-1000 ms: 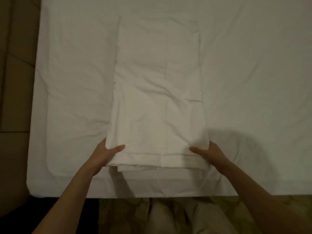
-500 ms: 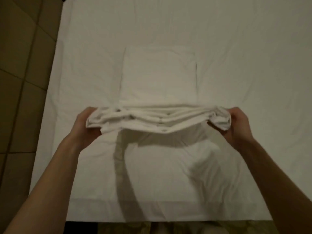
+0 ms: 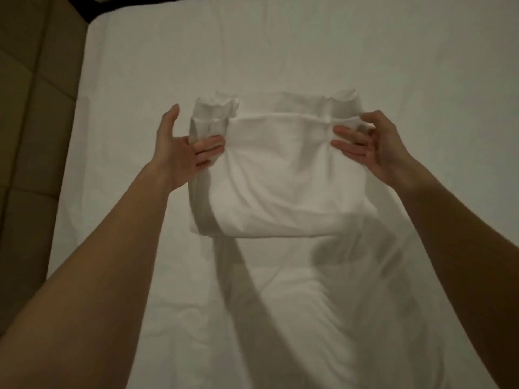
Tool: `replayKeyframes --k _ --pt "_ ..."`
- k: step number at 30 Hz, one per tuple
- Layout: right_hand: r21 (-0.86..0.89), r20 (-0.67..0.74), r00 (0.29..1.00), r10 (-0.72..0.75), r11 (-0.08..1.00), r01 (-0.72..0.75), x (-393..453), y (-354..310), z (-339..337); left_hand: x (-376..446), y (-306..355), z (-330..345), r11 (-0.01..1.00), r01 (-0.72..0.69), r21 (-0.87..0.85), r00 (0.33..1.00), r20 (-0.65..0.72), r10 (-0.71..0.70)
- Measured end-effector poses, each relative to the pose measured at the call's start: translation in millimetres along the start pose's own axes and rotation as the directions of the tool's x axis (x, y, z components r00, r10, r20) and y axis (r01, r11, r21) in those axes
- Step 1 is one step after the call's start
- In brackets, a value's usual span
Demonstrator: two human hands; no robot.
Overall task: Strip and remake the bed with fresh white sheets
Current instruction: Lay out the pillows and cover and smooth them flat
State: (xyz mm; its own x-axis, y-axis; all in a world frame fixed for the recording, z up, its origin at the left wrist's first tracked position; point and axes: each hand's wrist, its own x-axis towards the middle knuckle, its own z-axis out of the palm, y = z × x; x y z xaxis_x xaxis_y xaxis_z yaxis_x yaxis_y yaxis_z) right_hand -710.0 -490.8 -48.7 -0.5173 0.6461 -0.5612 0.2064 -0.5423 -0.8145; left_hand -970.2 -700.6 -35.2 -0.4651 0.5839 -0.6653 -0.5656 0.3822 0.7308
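Observation:
A folded white sheet (image 3: 280,186) lies doubled over on the white bed sheet (image 3: 280,46) covering the mattress, its bunched layered edges at the far side. My left hand (image 3: 182,147) is at the sheet's far left corner, thumb spread away and straight fingers touching the fabric. At the far right corner, my right hand (image 3: 365,147) has its fingers nearly straight, and a bit of the corner is pinched between thumb and fingers. Both forearms reach in from the bottom.
A brown tiled floor (image 3: 31,108) runs along the bed's left edge. A dark strip (image 3: 118,7) shows past the bed's far left corner. The covered mattress extends wide to the right and toward me, with shadows of my arms on it.
The sheet lay long and flat, then I lifted its near end with both hands. Now that end is carried over onto the far half, and my left hand has loosened its grip.

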Motion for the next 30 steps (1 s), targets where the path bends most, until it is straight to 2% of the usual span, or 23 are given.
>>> replayKeyframes --k 2,3,5,6,7,8,9,10,11,12,15,18,23,27,28,30 --pt "-0.054 -0.058 0.998 0.004 0.999 -0.007 27.7 11.4 7.4 25.8 -1.7 12.5 1.0 -0.001 0.026 0.999 -0.048 0.003" --pt "-0.121 -0.098 0.994 -0.04 0.992 0.028 38.0 20.2 12.9 35.6 -7.2 20.0 1.0 -0.008 0.023 0.997 -0.077 0.01" --pt "-0.358 -0.142 0.965 -0.221 0.92 0.158 53.1 44.1 26.0 54.1 -26.7 37.8 0.996 -0.052 0.075 0.986 -0.151 0.063" --pt "-0.493 -0.087 0.945 -0.316 0.838 0.235 58.4 57.4 33.4 60.3 -40.8 46.2 0.977 -0.099 0.19 0.979 -0.157 0.13" --pt "-0.637 0.0 0.92 -0.392 0.709 0.302 61.5 69.6 41.0 63.2 -54.1 54.1 0.896 -0.138 0.422 0.969 -0.127 0.21" --pt "-0.781 0.078 0.893 -0.442 0.53 0.331 64.8 80.8 47.3 65.4 -67.5 59.2 0.701 -0.161 0.695 0.955 -0.07 0.288" --pt "-0.885 0.139 0.872 -0.47 0.336 0.322 66.8 87.1 52.8 71.8 -79.8 58.5 0.446 -0.181 0.876 0.933 0.01 0.359" --pt "-0.941 0.165 0.865 -0.474 0.187 0.282 72.8 93.6 54.7 77.6 -86.6 57.7 0.261 -0.185 0.947 0.912 0.067 0.404" --pt "-0.966 0.164 0.869 -0.467 0.102 0.237 77.0 94.7 57.3 84.8 -88.5 54.0 0.168 -0.172 0.971 0.897 0.083 0.435" --pt "-0.977 0.156 0.877 -0.455 0.061 0.206 87.3 98.0 56.4 97.4 -90.4 47.9 0.124 -0.158 0.98 0.883 0.084 0.461" --pt "-0.987 0.153 0.901 -0.406 -0.023 0.157 113.0 98.7 53.2 121.7 -86.7 37.3 0.035 -0.093 0.995 0.884 0.067 0.462" --pt "-0.99 0.142 0.913 -0.383 -0.054 0.132 131.7 97.7 49.4 134.9 -87.8 34.0 0.035 -0.044 0.998 0.886 0.023 0.462" --pt "-0.994 0.109 0.931 -0.35 -0.041 0.101 151.7 92.8 51.5 146.9 -86.2 34.8 0.027 0.013 1.0 0.911 -0.023 0.413" --pt "-0.994 0.101 0.942 -0.319 0.014 0.111 146.8 86.1 51.6 138.9 -72.2 43.3 0.09 0.028 0.996 0.935 -0.058 0.35" --pt "-0.993 0.099 0.943 -0.319 0.026 0.114 142.6 82.3 52.2 133.2 -67.1 48.6 0.099 0.02 0.995 0.936 -0.054 0.347" --pt "-0.99 0.081 0.939 -0.334 0.082 0.115 130.0 72.4 59.3 120.7 -60.0 61.0 0.043 -0.052 0.998 0.914 0.03 0.404"
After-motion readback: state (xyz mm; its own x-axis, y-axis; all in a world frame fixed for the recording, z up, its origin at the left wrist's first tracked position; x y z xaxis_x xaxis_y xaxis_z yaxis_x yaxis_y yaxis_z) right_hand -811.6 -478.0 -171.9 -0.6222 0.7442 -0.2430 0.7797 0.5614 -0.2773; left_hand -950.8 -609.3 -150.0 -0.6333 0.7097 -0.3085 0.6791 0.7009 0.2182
